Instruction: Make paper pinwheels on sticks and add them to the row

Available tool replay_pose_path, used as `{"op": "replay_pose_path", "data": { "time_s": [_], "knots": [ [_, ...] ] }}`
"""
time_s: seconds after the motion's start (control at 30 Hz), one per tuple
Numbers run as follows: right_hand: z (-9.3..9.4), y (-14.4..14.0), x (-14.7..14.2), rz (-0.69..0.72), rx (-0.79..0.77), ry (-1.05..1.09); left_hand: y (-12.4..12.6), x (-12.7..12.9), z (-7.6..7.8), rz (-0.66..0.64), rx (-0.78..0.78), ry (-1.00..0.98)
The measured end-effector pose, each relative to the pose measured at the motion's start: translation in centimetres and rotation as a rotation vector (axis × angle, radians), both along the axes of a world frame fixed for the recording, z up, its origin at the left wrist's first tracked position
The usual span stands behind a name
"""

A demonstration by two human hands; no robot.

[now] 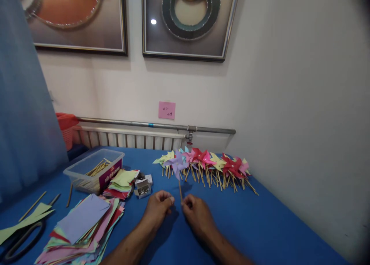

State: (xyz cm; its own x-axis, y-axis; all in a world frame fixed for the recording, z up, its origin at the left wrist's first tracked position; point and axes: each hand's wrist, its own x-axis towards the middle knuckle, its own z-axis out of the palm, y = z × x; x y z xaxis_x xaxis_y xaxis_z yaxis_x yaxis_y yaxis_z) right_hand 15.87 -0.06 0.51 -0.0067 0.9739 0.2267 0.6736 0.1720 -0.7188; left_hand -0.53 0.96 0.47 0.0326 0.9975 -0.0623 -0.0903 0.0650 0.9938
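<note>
A purple paper pinwheel (pixel 177 164) stands upright on a thin wooden stick in front of me. The fingers of my right hand (pixel 198 214) pinch the lower end of that stick. Just left of the stick, apart from it, my left hand (pixel 158 208) is closed with thumb and fingertips together; whether anything small is between them I cannot make out. Behind both hands, a row of finished pinwheels (pixel 232 166) in red, pink, yellow and blue lies on the blue table (pixel 245 226). Small open boxes of metal pins (pixel 143 188) sit beyond my left hand.
At the left are a clear plastic tub (pixel 75 176) of wooden sticks, a pile of small paper pieces (pixel 123 182), a larger stack of coloured paper (pixel 83 218), and black-handled scissors (pixel 27 242) under green paper strips. A radiator (pixel 127 135) and wall bound the back.
</note>
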Motion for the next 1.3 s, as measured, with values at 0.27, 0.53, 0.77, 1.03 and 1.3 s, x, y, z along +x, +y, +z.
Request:
{"op": "replay_pose_path", "data": {
  "time_s": [0.27, 0.53, 0.77, 1.03, 1.3],
  "knots": [
    [2.5, 4.8, 9.8, -0.363, -0.047, -0.251, -0.2, 0.6, -0.8, -0.051, -0.006, 0.119],
    [1.4, 5.3, 11.3, -0.426, -0.159, -0.338, -0.5, 0.8, -1.8, -0.087, 0.029, 0.169],
    [1.3, 5.9, 11.9, -0.475, -0.201, -0.380, -0.7, 0.8, -1.7, -0.106, 0.044, 0.212],
    [1.9, 6.0, 11.8, -0.493, -0.227, -0.377, -0.6, 0.6, -1.4, -0.114, 0.034, 0.243],
    [1.9, 5.9, 11.8, -0.510, -0.237, -0.399, -0.7, 0.4, -1.3, -0.129, 0.029, 0.244]
  ]
}}
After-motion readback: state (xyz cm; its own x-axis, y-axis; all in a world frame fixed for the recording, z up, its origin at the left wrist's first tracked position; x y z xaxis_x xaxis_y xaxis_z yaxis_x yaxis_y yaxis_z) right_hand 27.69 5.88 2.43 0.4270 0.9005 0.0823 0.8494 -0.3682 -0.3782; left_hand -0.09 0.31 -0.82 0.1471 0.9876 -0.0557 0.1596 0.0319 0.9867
